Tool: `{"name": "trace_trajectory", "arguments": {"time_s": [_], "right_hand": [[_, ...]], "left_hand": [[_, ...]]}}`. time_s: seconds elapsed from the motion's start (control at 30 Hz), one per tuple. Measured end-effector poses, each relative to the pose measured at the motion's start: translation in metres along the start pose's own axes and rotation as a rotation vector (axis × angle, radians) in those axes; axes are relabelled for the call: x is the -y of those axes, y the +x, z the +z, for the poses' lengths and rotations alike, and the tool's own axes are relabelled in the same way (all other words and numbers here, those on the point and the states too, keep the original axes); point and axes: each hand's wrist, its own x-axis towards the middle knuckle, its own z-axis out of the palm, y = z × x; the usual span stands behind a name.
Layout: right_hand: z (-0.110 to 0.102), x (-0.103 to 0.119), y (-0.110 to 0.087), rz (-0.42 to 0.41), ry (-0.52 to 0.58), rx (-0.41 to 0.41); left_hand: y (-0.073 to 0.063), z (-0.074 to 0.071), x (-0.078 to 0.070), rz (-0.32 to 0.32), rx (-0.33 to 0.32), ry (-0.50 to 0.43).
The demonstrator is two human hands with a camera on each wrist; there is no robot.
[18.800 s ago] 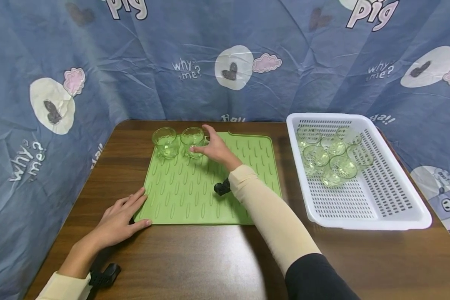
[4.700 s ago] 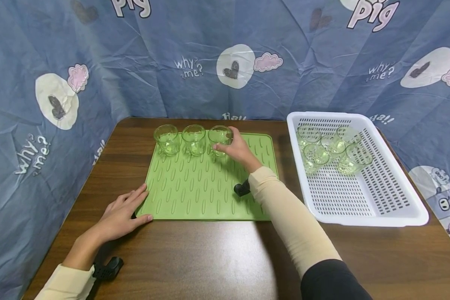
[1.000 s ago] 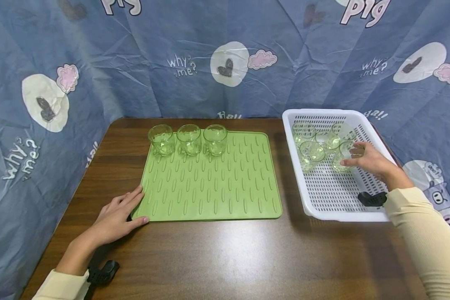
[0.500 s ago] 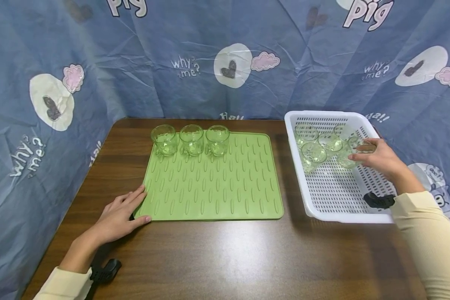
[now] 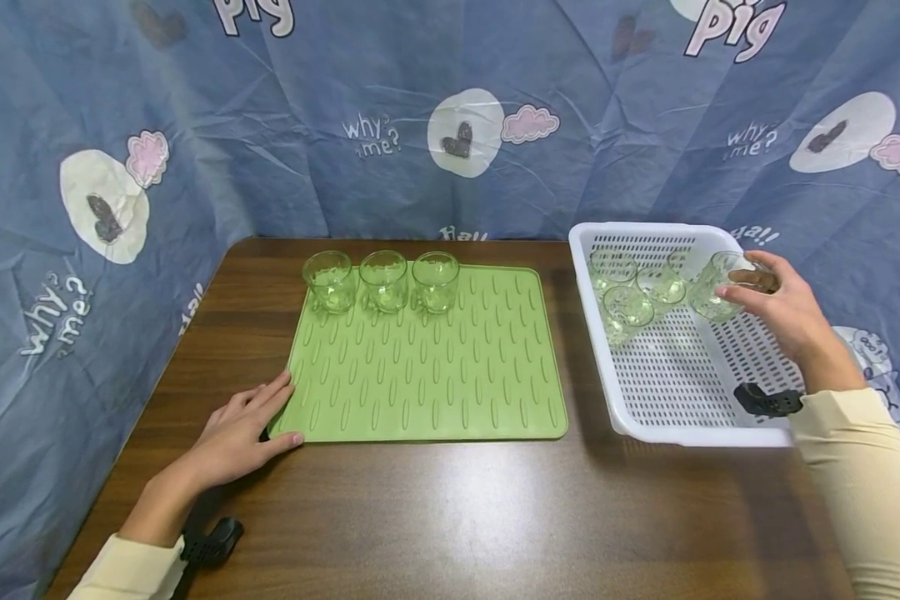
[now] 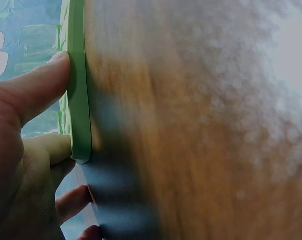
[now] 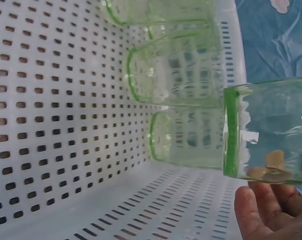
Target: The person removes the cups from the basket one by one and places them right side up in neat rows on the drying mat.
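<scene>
My right hand (image 5: 791, 321) grips a clear green-tinted glass cup (image 5: 712, 296) above the white basket, near its right back side. In the right wrist view this cup (image 7: 271, 130) is raised beside the others, with fingers showing through its wall. Three similar cups stand in a row along the back of a green mat: left cup (image 5: 330, 283), middle cup (image 5: 384, 283) and right cup (image 5: 435, 283). Over the mat's (image 5: 427, 375) front left corner lies my left hand (image 5: 232, 442), fingers extended, touching mat and table. Its thumb shows on the mat edge in the left wrist view.
The slotted white basket (image 5: 690, 435) stands on the right of the brown wooden table (image 5: 420, 517). Several more glass cups (image 5: 628, 308) sit close together in its back left part. A blue printed cloth (image 5: 292, 125) hangs behind and beside the table.
Since the oldest frame, a third cup has joined the row on the mat. My right hand then moved to the basket, gripped another cup and raised it rightward. My left hand stays put.
</scene>
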Motion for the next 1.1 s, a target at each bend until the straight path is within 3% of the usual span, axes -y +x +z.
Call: {"name": "trace_trajectory", "arguments": {"time_s": [0.3, 0.6, 1.1], "right_hand": [[-0.001, 0.006, 0.0, -0.038, 0.051, -0.006], [0.003, 0.022, -0.001, -0.074, 0.154, -0.083], [0.008, 0.05, -0.006, -0.076, 0.082, -0.094]], "left_hand": [[0.0, 0.0, 0.0, 0.003, -0.002, 0.011], [-0.001, 0.0, -0.001, 0.001, -0.008, 0.009], [-0.001, 0.0, 0.0, -0.004, -0.006, 0.005]]}}
